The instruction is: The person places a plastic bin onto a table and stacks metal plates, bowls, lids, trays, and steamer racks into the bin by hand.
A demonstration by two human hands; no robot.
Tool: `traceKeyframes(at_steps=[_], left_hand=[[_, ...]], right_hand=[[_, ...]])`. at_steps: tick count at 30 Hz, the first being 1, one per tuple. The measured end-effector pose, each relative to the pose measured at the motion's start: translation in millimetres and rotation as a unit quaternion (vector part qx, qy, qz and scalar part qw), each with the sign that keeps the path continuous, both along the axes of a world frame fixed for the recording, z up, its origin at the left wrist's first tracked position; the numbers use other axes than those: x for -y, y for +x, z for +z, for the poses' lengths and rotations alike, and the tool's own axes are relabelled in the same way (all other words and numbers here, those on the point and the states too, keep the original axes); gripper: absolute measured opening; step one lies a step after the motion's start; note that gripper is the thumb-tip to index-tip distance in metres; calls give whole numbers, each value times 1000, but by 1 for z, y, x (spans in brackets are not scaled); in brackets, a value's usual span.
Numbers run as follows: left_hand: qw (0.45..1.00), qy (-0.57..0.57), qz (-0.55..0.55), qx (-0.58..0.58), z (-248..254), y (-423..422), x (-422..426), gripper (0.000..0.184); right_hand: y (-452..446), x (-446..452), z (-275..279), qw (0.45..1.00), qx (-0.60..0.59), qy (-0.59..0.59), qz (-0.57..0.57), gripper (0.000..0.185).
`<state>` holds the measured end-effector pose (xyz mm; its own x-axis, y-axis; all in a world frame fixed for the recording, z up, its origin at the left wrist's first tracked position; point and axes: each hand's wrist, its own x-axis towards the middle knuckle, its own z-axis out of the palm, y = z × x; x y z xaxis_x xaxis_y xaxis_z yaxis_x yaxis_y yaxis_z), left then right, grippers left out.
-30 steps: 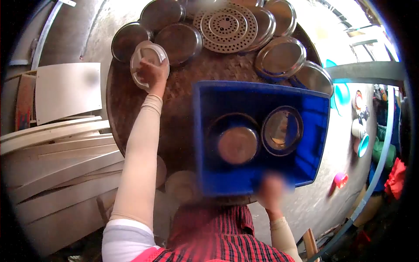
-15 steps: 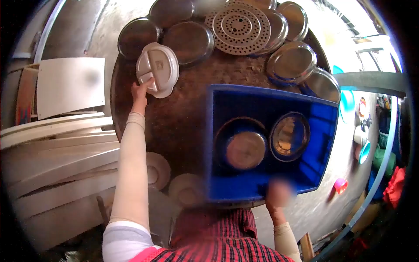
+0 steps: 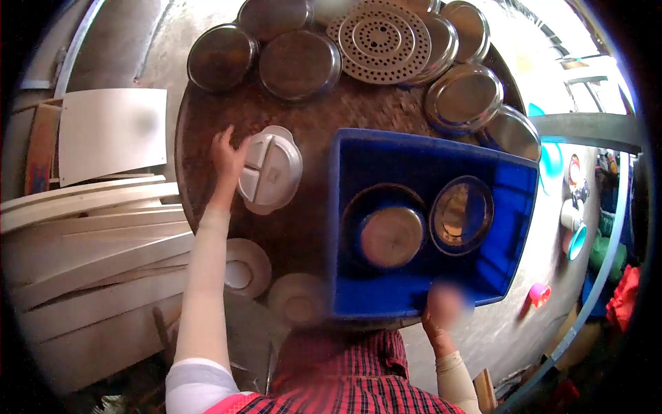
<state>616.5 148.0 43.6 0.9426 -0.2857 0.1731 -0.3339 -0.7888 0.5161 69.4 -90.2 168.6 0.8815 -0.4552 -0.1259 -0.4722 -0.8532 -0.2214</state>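
A white divided plate [image 3: 281,176] lies on the round dark table [image 3: 310,117], its compartments facing up. At its left edge is my left hand [image 3: 229,162], fingers apart, the thumb close to the rim; whether it touches cannot be told. My right hand [image 3: 441,314] is at the near rim of the blue crate [image 3: 386,303], its fingers smeared by a blurry spot, so its grip is unclear. Inside the crate are a round metal dish [image 3: 392,238] on the left and a shiny metal bowl [image 3: 458,214] on the right.
Several round metal plates [image 3: 300,65] line the far side of the table, with a perforated metal disc [image 3: 379,41] among them. Two pale plates [image 3: 248,269] sit low at the near left. White boards [image 3: 103,241] are stacked to the left; a pink cup [image 3: 539,295] is at right.
The divided plate has come nearer and slightly right. My left hand, earlier over its edge, has drawn back beside it with fingers apart. My right hand stays at the crate rim.
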Motion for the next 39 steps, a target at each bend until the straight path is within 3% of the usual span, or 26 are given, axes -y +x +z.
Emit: traceKeyframes(at_steps=[1, 2, 6, 8, 10, 15, 17, 19, 22, 23, 24, 25, 26, 27, 29, 30, 31, 33, 36, 39], left_hand=[[981, -135, 26, -138, 13, 10, 32, 55], [958, -203, 55, -194, -5, 31, 53, 60], [867, -328, 214, -309, 5, 60, 129, 65], [860, -327, 247, -306, 5, 67, 142, 52], [843, -309, 235, -372, 13, 72, 142, 28], [721, -459, 197, -480, -9, 83, 141, 21], [755, -484, 71, -436, 1, 70, 133, 14], [747, -508, 13, -429, 23, 50, 130, 9], [709, -561, -30, -427, 35, 76, 84, 27], [827, -501, -21, -254, 108, 16, 109, 35], [835, -475, -36, -276, 134, 3, 98, 39], [832, -477, -144, -244, 137, -3, 79, 42], [858, -441, -174, -197, 174, -42, 90, 44], [922, -288, -211, -147, 202, -74, 94, 40], [885, -255, -329, -207, 212, -137, 106, 13], [839, -215, -484, -121, 221, -162, 145, 11], [756, -198, -623, -42, 229, -186, 184, 11], [712, -113, -692, 22, 212, -231, 212, 7], [670, -92, -736, 36, 155, -275, 233, 8], [630, 3, -775, 44, 122, -292, 245, 14]], right_hand=[[2, 1, 2, 1000, -9, 13, -7, 32], [7, 1, 6, 999, -17, 26, -15, 32], [15, 2, 13, 995, -55, 63, -51, 29], [22, 1, 19, 997, -35, 50, -39, 26], [25, 2, 20, 999, -10, 41, -31, 21], [30, 5, 12, 998, 57, -27, -22, 6], [31, 7, 9, 997, 71, -15, -19, 3], [27, 4, 10, 997, 76, -11, -33, 4], [25, 3, 16, 998, 34, -7, -48, 11], [26, 3, 16, 997, 60, -1, -51, 11], [28, 5, 14, 995, 88, 4, -51, 10], [28, 7, 11, 992, 118, 8, -49, 10], [27, 7, 8, 990, 131, 5, -50, 10], [25, 7, 5, 988, 144, 3, -50, 10], [23, 4, 2, 990, 133, -28, -46, 11], [26, 6, 6, 990, 129, -23, -47, 11], [29, 8, 12, 991, 125, -17, -50, 11], [31, 6, 9, 986, 151, -20, -66, 9], [18, 11, -1, 987, 144, 66, -31, 16], [31, 9, 5, 986, 159, -20, -55, 17]])
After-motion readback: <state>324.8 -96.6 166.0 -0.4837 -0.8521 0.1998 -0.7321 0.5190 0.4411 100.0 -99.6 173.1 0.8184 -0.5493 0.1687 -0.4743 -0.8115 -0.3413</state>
